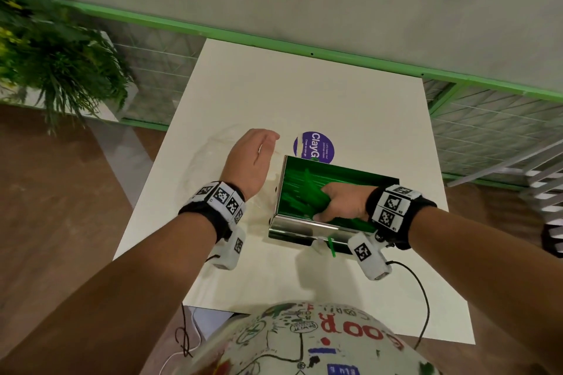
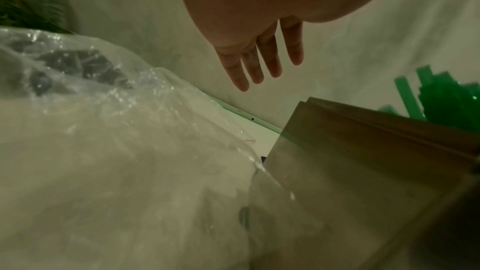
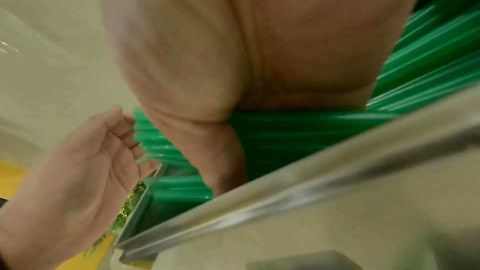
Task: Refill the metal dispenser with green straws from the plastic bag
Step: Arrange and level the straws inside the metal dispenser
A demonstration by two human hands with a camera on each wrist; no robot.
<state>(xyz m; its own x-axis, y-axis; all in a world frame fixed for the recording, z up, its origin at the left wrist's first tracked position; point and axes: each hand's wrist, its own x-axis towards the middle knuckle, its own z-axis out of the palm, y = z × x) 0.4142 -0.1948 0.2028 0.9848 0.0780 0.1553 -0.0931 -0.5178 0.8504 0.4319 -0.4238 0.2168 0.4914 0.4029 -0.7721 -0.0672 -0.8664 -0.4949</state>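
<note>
The metal dispenser (image 1: pixel 301 230) stands open on the white table (image 1: pixel 274 91), with green straws (image 1: pixel 300 189) lying inside. My right hand (image 1: pixel 335 201) reaches into it from the right and grips a bundle of them. In the right wrist view the right hand (image 3: pixel 259 59) curls round the straws (image 3: pixel 298 130) just above the dispenser's rim (image 3: pixel 285 188). One straw (image 1: pixel 331 246) pokes out at the front. My left hand (image 1: pixel 259 149) hovers left of the dispenser, fingers (image 2: pixel 259 63) straight, holding nothing. Under it lies the crumpled clear plastic bag (image 2: pixel 116 151).
A round purple sticker (image 1: pixel 316 144) sits on the table behind the dispenser. A green railing (image 1: pixel 304 46) runs along the table's far edge. A leafy plant (image 1: pixel 54 64) stands at the far left, and a grey slatted frame (image 1: pixel 542 186) at the right.
</note>
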